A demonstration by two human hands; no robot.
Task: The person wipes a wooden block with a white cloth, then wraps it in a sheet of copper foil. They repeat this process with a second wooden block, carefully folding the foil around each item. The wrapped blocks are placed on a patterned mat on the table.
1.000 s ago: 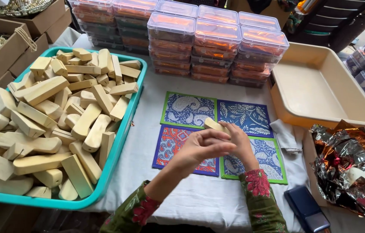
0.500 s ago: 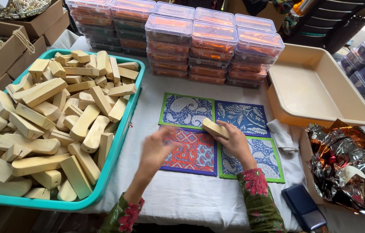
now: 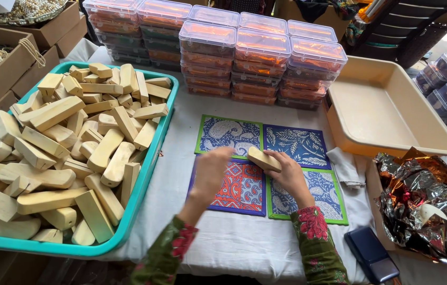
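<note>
The left hand is blurred, so I cannot tell if its fingers are spread or together; it hovers over the red patterned mat. The right hand pinches a small wooden block between thumb and fingers, above the place where the four mats meet. The turquoise tray with many wooden blocks is cut off at the left edge. Stacked clear plastic boxes stand behind the mats, a beige tub lies at the right, and crumpled foil is beside it.

Bright soft daylight, faint shadows, foil glare, left hand motion-blurred
</note>
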